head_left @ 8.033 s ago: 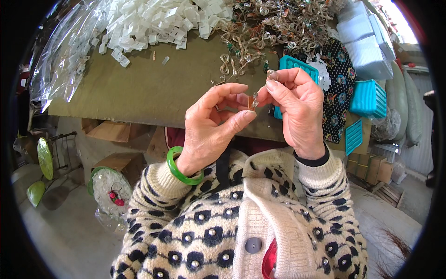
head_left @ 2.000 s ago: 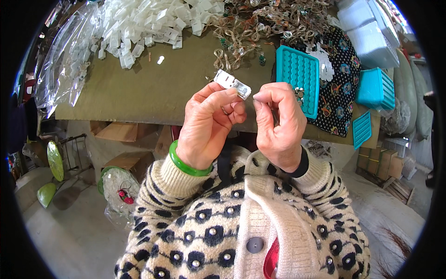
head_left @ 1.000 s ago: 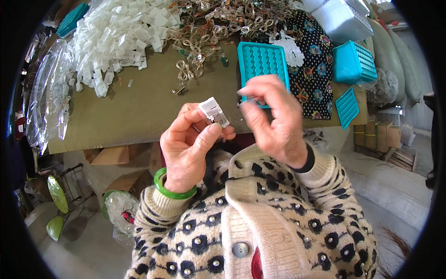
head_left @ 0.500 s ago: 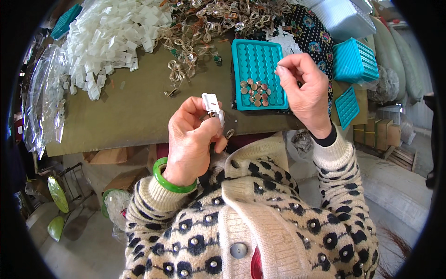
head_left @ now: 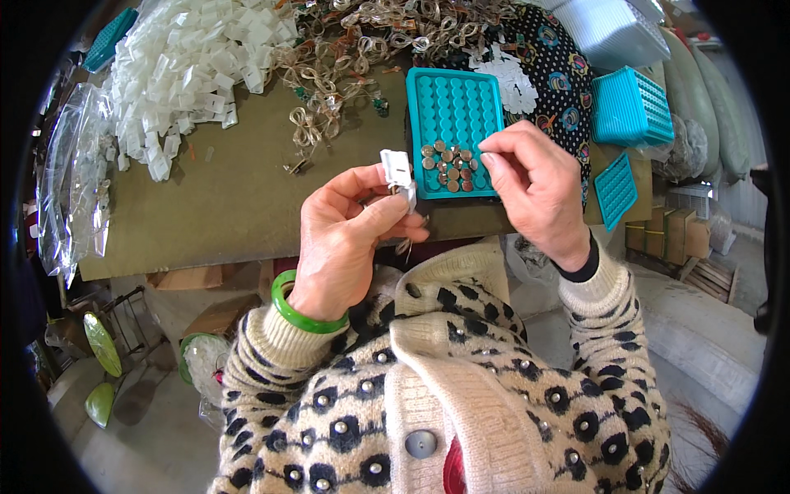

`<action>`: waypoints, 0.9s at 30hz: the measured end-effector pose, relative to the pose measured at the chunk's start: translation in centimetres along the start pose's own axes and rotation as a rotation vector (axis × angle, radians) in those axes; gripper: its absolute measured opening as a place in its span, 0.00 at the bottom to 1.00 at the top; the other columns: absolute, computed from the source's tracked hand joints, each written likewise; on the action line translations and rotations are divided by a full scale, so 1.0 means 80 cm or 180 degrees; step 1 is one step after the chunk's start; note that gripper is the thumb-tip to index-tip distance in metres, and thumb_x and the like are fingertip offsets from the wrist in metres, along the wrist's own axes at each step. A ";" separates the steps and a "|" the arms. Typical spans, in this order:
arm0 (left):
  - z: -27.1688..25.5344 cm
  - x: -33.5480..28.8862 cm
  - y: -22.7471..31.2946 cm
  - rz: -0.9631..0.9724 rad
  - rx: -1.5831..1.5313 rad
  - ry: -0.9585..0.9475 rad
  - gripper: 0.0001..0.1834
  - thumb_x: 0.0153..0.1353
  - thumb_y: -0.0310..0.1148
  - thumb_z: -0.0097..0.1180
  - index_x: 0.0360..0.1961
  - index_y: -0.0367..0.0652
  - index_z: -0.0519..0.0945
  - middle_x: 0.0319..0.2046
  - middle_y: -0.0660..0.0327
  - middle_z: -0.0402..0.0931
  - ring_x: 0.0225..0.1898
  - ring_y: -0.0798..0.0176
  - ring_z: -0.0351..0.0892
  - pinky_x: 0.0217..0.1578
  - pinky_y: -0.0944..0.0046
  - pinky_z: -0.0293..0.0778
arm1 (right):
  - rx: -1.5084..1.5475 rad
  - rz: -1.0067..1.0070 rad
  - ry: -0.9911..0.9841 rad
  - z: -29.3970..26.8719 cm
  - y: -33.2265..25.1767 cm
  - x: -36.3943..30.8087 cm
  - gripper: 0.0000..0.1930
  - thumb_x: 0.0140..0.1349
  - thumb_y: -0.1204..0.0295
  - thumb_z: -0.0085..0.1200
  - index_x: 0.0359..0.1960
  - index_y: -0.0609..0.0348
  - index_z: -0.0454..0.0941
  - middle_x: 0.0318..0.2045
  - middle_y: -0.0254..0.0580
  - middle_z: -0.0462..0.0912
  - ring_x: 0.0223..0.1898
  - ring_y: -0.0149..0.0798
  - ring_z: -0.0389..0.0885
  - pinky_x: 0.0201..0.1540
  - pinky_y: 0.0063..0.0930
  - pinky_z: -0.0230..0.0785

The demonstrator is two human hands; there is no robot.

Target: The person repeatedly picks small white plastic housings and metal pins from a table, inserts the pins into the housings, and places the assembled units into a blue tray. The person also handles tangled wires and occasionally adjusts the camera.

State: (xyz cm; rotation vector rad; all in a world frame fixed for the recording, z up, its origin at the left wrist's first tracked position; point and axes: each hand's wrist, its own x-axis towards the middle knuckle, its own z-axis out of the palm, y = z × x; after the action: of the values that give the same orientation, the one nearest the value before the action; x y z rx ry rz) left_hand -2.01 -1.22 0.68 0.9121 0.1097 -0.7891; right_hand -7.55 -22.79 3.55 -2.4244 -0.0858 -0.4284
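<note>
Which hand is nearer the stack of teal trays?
Right. The right hand is left of the stack and closer to the body, not touching it; the left hand, holding a white piece, is much farther left.

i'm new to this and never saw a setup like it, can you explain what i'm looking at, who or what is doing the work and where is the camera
There is no machine here: a person works with two bare hands. The view comes from a wide fisheye camera worn on the person's head, looking down, so straight edges bend near the rim.

The left hand holds a small white plastic casing. The right hand is by the edge of a turquoise tray; whether its fingers grip something tiny, I can't tell. Small round metal discs sit in the tray's near half.

Also on the table are a heap of white plastic pieces, a tangle of coiled wires and a dark patterned cloth.
</note>
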 end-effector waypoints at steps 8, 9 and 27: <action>-0.007 -0.002 -0.004 0.0162 0.0007 -0.0188 0.16 0.60 0.17 0.58 0.51 0.32 0.77 0.39 0.53 0.81 0.36 0.57 0.86 0.40 0.55 0.85 | -0.0878 -0.0564 -0.0273 0.016 0.006 -0.012 0.10 0.52 0.84 0.58 0.37 0.65 0.75 0.30 0.43 0.72 0.30 0.41 0.78 0.30 0.32 0.73; -0.007 -0.002 -0.004 0.0207 0.0002 -0.0175 0.17 0.59 0.17 0.58 0.51 0.32 0.77 0.39 0.53 0.82 0.36 0.56 0.86 0.39 0.55 0.85 | -0.0880 -0.0594 -0.0278 0.015 0.006 -0.011 0.10 0.52 0.83 0.58 0.37 0.65 0.75 0.30 0.43 0.72 0.30 0.41 0.78 0.30 0.32 0.73; 0.006 -0.016 -0.011 0.0300 0.0195 -0.0004 0.19 0.56 0.14 0.59 0.50 0.27 0.76 0.33 0.52 0.81 0.34 0.59 0.85 0.35 0.63 0.84 | -0.0264 -0.1075 0.0074 0.043 -0.048 -0.017 0.15 0.46 0.85 0.57 0.39 0.68 0.76 0.33 0.45 0.74 0.30 0.43 0.78 0.30 0.30 0.76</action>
State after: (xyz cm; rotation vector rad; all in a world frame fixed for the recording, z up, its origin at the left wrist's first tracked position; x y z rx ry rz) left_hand -3.62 -1.18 0.89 0.9679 0.0414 -0.7086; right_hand -8.49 -17.63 2.95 -2.4902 -0.4808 -0.6208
